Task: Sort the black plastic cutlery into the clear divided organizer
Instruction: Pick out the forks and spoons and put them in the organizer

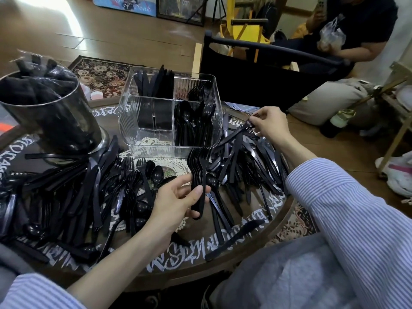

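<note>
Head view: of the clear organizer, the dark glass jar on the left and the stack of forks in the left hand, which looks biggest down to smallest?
1. Organizer and jar: they look alike in size, and the wide lens makes ranking them unsure.
2. Fork stack, gripped by the left hand: plainly smallest, though nearest the camera.

Head view looks steeply down, seemingly close.

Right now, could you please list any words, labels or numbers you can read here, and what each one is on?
None can be read for sure.
Table top: white ornate lettering round the rim, too stylised to read.
Board leaning at the far wall: lettering, too blurred.
Organizer, cutlery: no text visible.
</note>
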